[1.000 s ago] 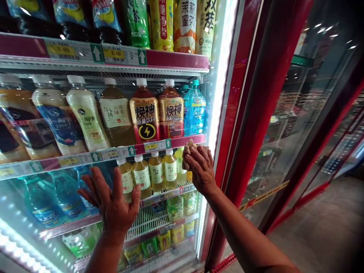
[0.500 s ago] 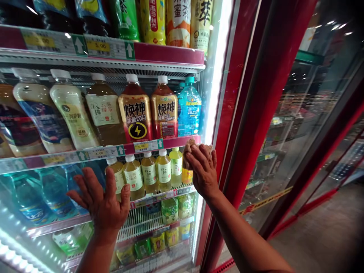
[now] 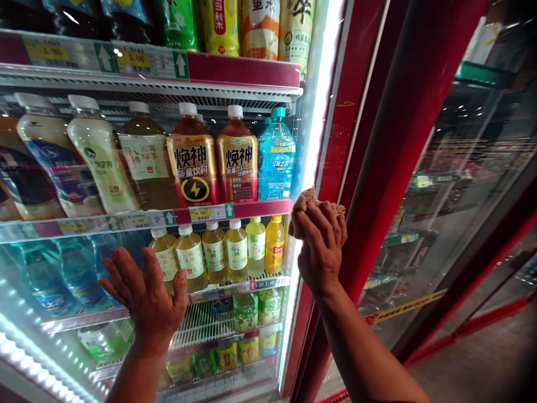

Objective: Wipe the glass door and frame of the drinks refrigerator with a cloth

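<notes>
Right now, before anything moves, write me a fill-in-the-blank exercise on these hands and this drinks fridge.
1. The crumpled cloth is held in the person's ____ hand.
2. The left hand, fingers spread, holds ____.
3. Below the bottle with the lightning bolt, the yellow price tag reads ____.
4. The upright door frame just right of the shelves is coloured ____.

Missing words: right; nothing; 6.00; red.

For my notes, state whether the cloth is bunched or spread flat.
Bunched: the cloth shows crumpled folds and an uneven edge under the right hand.
</notes>
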The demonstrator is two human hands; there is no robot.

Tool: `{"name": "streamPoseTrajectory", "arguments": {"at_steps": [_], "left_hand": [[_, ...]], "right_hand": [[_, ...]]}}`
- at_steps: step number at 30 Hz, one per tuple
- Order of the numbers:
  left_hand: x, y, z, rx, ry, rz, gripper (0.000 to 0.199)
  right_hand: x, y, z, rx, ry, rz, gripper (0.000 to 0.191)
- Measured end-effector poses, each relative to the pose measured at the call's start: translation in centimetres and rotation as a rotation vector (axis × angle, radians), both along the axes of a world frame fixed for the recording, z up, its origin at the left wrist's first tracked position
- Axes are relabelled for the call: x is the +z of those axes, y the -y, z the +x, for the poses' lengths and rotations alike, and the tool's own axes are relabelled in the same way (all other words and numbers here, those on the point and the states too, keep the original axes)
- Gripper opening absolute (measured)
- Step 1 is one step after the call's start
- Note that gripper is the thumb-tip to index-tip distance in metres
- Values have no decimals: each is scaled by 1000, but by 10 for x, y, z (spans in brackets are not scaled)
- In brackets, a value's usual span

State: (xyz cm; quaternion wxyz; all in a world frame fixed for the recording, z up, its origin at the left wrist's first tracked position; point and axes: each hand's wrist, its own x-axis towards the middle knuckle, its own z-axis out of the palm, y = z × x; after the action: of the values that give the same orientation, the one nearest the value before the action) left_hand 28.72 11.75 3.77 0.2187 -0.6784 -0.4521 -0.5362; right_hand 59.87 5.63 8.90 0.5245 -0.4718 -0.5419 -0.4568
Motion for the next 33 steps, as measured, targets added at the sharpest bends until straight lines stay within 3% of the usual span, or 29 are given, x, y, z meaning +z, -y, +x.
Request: {"name": "streamPoseTrajectory", "arguments": {"at_steps": [7,14,21,27,33], "left_hand": [[1,2,5,23,-3,-28,94],[8,9,15,9,70,-15,90],[12,7,22,26,125,82,84],[31,8,36,-15,61,107,92],[37,5,45,-27,-20,36,85]], "right_hand": [[-19,-10,9,104,-4,-32,73],[6,-16,21,126,20,49,73],[-7,-13,23,85,43,-13,70],[17,-14,33,82,30,8,71],[3,-12,25,69,59,-31,71]]}}
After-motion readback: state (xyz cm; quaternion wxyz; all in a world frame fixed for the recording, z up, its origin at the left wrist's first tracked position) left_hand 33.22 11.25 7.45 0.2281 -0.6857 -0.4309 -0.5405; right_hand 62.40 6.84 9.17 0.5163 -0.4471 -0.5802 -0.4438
